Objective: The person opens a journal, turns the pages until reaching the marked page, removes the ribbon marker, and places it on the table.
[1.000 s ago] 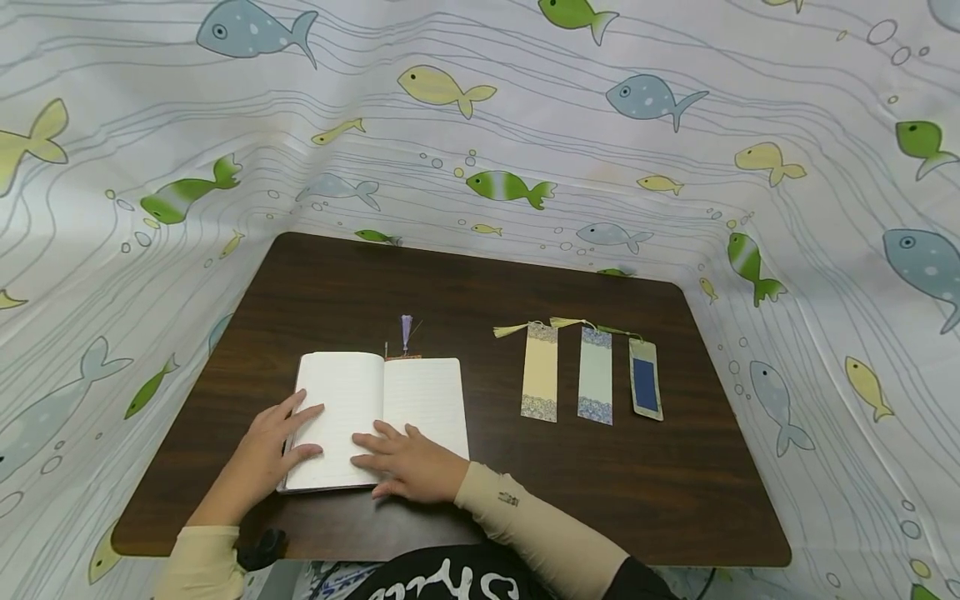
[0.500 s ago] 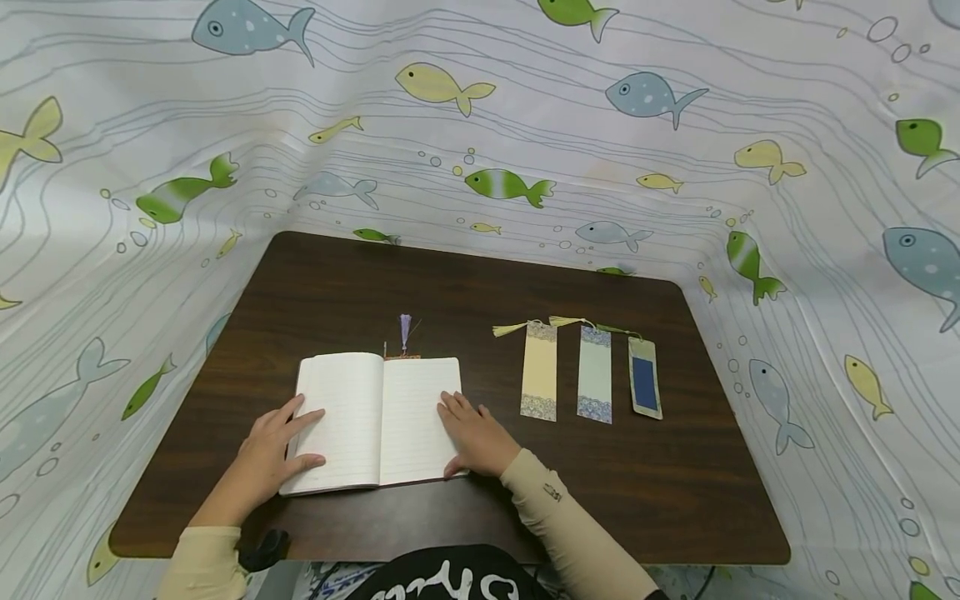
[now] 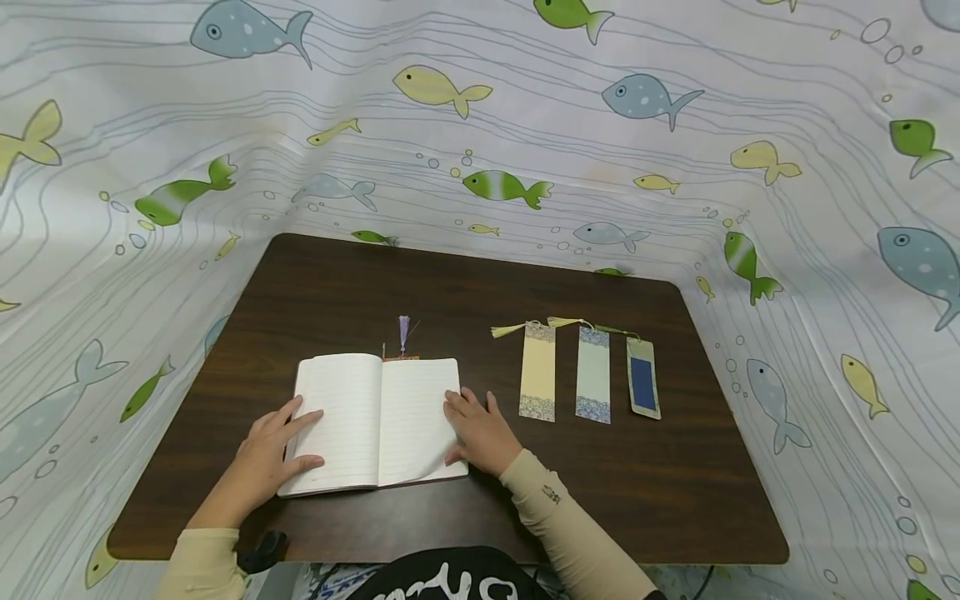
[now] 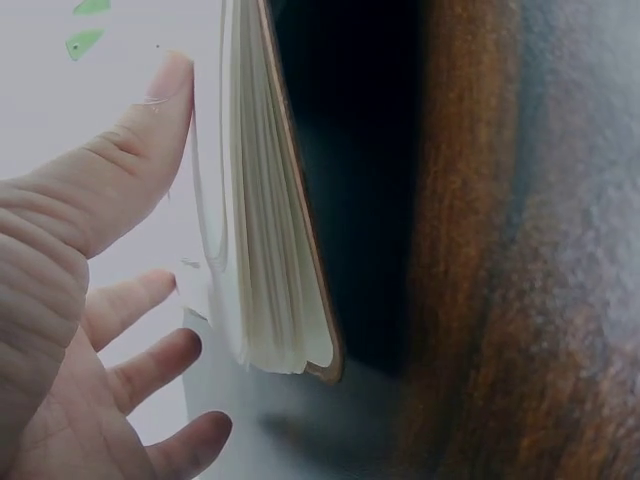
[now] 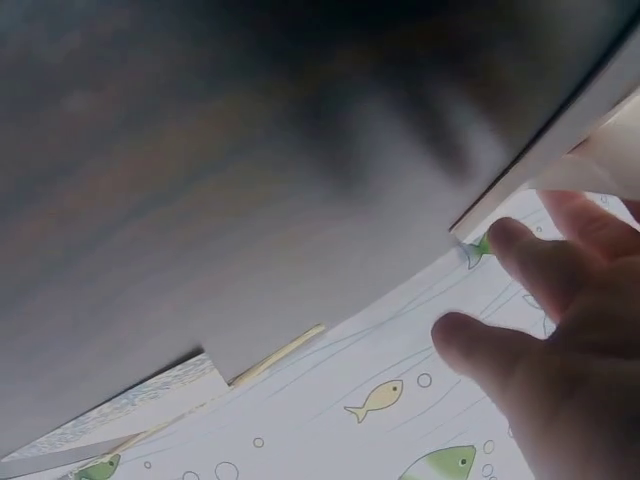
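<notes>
An open notebook [image 3: 341, 425] with lined pages lies on the dark wooden table. My left hand [image 3: 262, 446] rests along its left edge, thumb and fingers spread on the left page. In the left wrist view, the thumb [image 4: 130, 155] reaches the edge of the page stack. At the right edge, my right hand [image 3: 483, 433] touches the right page [image 3: 416, 417], whose lower corner bends up beside the thumb. The right wrist view shows that hand's fingers [image 5: 490, 350] spread apart, near a curled page [image 5: 615, 150]. A purple tassel [image 3: 404, 332] sticks out beyond the notebook's top.
Three tasselled bookmarks lie in a row to the right: a yellow bookmark [image 3: 537, 371], a pale blue bookmark [image 3: 593, 375] and a smaller bookmark with a dark blue panel [image 3: 642, 382]. A fish-patterned cloth [image 3: 525, 108] hangs around the table [image 3: 622, 500].
My right hand has moved from the notebook's lower middle to its right edge. The lower right page corner now lifts where it lay flat. The left hand stays put.
</notes>
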Motion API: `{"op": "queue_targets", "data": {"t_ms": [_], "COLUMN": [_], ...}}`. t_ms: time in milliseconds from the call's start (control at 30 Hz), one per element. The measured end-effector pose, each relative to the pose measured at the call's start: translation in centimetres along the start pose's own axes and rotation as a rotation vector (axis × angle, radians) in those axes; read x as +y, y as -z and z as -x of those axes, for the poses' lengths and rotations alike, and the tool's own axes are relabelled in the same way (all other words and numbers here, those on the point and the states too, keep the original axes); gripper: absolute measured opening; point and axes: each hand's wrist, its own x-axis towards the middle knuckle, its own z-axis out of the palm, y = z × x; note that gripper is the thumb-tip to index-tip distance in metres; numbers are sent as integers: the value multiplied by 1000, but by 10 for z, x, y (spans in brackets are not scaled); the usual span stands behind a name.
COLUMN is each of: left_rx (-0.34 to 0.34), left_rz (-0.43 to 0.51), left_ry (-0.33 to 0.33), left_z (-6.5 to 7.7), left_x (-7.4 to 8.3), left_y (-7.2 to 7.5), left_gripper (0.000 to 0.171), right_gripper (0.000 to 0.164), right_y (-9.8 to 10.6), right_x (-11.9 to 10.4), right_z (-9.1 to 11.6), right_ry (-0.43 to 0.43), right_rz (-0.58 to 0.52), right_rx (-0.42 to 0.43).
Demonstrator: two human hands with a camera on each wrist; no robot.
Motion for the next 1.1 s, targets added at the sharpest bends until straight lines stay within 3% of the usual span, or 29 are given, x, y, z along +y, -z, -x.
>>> {"op": "queue_targets", "data": {"t_ms": [133,233,367,433,500,600,700,767,933,1000,1100], "left_rx": [-6,-13,-23,-27,-30,-27,-19,-12,22,41,62], "left_rz": [-8,-8,-8,-4,-1,2,-15,-13,43,77,148], "left_ry": [5,14,28,31,33,35,41,41,10,0,0], "left_z": [0,0,0,0,0,1,1,1,1,2,1], "left_x": [0,1,2,2,3,3,4,3,1,1,2], "left_y": [0,1,1,2,3,4,3,3,3,4,7], "left_gripper": [74,74,74,74,75,75,71,63,39,38,44], "right_gripper": [86,100,127,131,127,106,85,79,72,69,66], "right_y": [-2,-2,0,2,4,10,14,17,14,12,11], "right_x": [-2,-5,-11,-14,-19,-28,-40,-48,-69,-76,-82], "right_z": [-3,-7,-11,-12,-14,-16,-16,-18,-24,-24,-24], "right_ry": [-38,-74,-94,-83,-44,59,187,263,362,386,416], "right_rz": [-7,-65,-255,-412,-578,-834,-916,-873,-560,-414,-279], "right_rx": [85,148,206,208,196,121,26,-33,-136,-145,-140]}}
